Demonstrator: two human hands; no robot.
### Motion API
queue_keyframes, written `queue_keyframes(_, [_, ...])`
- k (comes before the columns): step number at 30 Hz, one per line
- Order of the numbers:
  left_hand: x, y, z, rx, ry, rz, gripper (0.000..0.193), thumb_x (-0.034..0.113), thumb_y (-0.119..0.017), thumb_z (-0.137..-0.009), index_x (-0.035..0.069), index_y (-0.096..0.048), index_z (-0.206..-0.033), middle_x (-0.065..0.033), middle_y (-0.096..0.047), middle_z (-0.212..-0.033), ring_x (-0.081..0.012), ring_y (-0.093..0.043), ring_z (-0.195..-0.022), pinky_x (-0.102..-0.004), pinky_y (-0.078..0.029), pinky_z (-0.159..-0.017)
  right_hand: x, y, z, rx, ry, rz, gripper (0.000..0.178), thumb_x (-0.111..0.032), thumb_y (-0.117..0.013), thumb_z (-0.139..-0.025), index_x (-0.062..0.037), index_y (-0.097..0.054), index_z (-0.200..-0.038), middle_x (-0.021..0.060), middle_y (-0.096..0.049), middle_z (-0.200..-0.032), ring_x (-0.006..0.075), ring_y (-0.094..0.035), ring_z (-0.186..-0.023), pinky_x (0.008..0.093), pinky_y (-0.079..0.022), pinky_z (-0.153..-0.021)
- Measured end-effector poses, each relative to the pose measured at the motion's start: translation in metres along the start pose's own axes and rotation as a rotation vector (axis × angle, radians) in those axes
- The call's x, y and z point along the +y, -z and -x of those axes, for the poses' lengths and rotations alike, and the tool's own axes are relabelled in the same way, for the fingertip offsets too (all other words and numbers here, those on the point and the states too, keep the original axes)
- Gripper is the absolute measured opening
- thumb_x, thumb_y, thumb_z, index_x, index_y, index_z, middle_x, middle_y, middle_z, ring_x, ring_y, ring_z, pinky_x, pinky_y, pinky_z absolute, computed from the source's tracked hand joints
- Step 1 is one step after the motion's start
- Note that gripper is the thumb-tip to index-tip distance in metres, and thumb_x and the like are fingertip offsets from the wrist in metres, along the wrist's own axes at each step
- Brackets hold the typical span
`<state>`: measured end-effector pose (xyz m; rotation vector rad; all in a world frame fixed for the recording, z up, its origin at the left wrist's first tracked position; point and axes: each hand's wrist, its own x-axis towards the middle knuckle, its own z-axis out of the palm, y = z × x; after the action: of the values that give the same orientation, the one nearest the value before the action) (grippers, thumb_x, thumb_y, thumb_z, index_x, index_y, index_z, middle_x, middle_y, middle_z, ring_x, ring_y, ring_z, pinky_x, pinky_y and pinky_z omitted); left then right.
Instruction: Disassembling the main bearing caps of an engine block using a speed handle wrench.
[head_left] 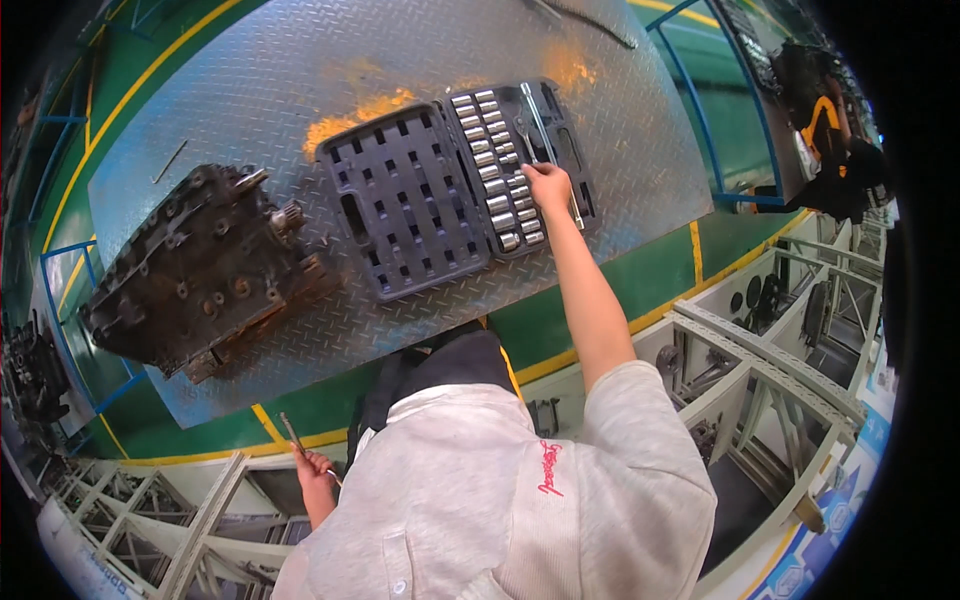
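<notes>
My right hand reaches into an unfolded black socket set case. Its fingers are bent together between the rows of silver sockets and a ratchet wrench; what lies under the fingertips is hidden. A long chrome bar lies in the case beside the ratchet, partly behind the hand. Low on the left, away from the table, my left hand is closed around a slim metal rod-shaped tool, which sticks up out of the fist. Its exact kind is unclear.
A dark, greasy engine block stands on the metal-plated table, left of the case. A thin rod lies behind the block. Light-coloured racks with metal parts stand at right. Another person is at the far right.
</notes>
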<state>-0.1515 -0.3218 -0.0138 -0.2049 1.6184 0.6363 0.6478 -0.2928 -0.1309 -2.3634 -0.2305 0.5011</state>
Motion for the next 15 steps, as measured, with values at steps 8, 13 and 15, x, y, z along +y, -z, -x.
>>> queue_keyframes(8, [-0.060, -0.011, 0.059, 0.061, -0.071, -0.067, 0.053, 0.048, -0.072, -0.095, 0.016, -0.040, -0.068, 0.0057, -0.026, -0.058, -0.0104, -0.024, -0.050, -0.0273, -0.027, -0.049, -0.006, -0.017, -0.004, -0.051, 0.452, 0.420, 0.025, -0.031, -0.071, -0.091, -0.0067, -0.077, -0.087, 0.0132, -0.072, -0.087, 0.0361, -0.069, -0.084, 0.0476, -0.054, -0.077])
queue_keyframes(13, [-0.064, -0.052, 0.045, -0.023, 0.008, 0.065, 0.055, 0.051, -0.065, -0.098, 0.019, -0.034, -0.068, 0.0053, -0.023, -0.058, -0.0096, -0.026, -0.051, -0.0284, -0.025, -0.048, -0.017, -0.022, -0.005, 0.000, 0.389, 0.412, 0.025, -0.030, -0.073, -0.089, -0.0069, -0.072, -0.098, 0.0130, -0.068, -0.100, 0.0352, -0.066, -0.094, 0.0475, -0.054, -0.080])
queue_keyframes(15, [-0.059, -0.066, 0.034, -0.097, 0.095, 0.137, 0.057, 0.051, -0.062, -0.101, 0.020, -0.030, -0.067, 0.0057, -0.018, -0.060, -0.0091, -0.022, -0.052, -0.0284, -0.022, -0.049, -0.021, -0.023, -0.005, -0.012, 0.332, 0.291, 0.030, -0.033, -0.075, -0.086, -0.0064, -0.071, -0.100, 0.0135, -0.068, -0.100, 0.0357, -0.066, -0.097, 0.0470, -0.054, -0.082])
